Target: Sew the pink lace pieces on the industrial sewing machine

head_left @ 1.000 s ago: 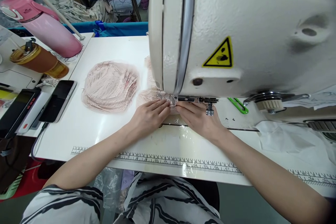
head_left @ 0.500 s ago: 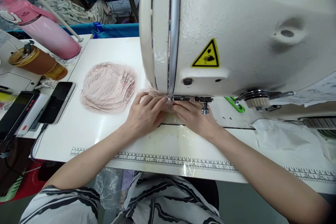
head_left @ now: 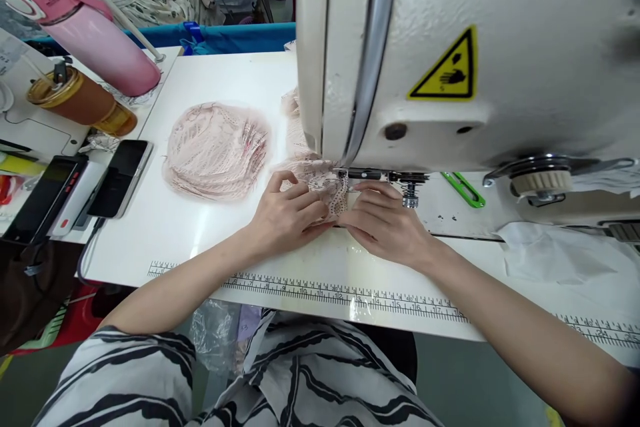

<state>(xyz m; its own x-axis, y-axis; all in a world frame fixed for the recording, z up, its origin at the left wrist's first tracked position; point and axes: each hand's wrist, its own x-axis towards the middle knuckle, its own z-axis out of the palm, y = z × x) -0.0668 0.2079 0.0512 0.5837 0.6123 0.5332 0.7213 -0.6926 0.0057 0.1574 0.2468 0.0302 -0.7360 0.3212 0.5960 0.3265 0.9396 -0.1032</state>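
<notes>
A small piece of pink lace (head_left: 327,188) lies under the presser foot (head_left: 350,175) of a cream sewing machine (head_left: 475,53). My left hand (head_left: 287,213) pinches the lace from the left with curled fingers. From the right, my right hand (head_left: 383,220) grips the same piece, fingertips close to the foot. The two hands almost touch in front of the needle area, which the machine head partly hides.
A stack of pink lace pieces (head_left: 215,150) sits left of the machine on the white table (head_left: 165,233). A black phone (head_left: 120,177), a pink bottle (head_left: 85,33) and a brown tumbler (head_left: 80,100) stand at far left. Green tweezers (head_left: 463,188) lie behind my right hand.
Both hands have drawn the lace a little toward me, so more of it shows between them. My head has shifted closer and to the left.
</notes>
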